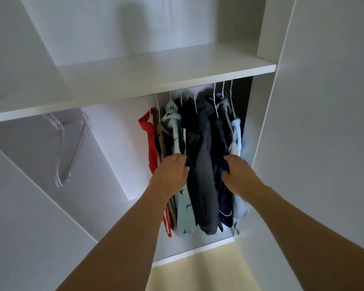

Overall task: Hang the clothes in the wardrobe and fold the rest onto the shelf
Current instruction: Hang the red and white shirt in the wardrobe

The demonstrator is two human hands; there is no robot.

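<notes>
Both hands in the wardrobe (303,101), under the shelf (156,80). Left hand (172,173) at 7 o'clock of the dark shirt (202,164), fingers curled on its edge. Right hand (237,173) at 4 o'clock, fingers curled into navy fabric (223,198). Clothes hang on white hangers (215,101); red top (149,139) at 9 o'clock. Clear hangers (69,148) hang well apart, farther toward 9.

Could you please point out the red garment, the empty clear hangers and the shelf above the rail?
red garment (149,141), head view, on its upper body.
empty clear hangers (68,148), head view, on an arm.
shelf (156,68), head view, on its bare top.
</notes>
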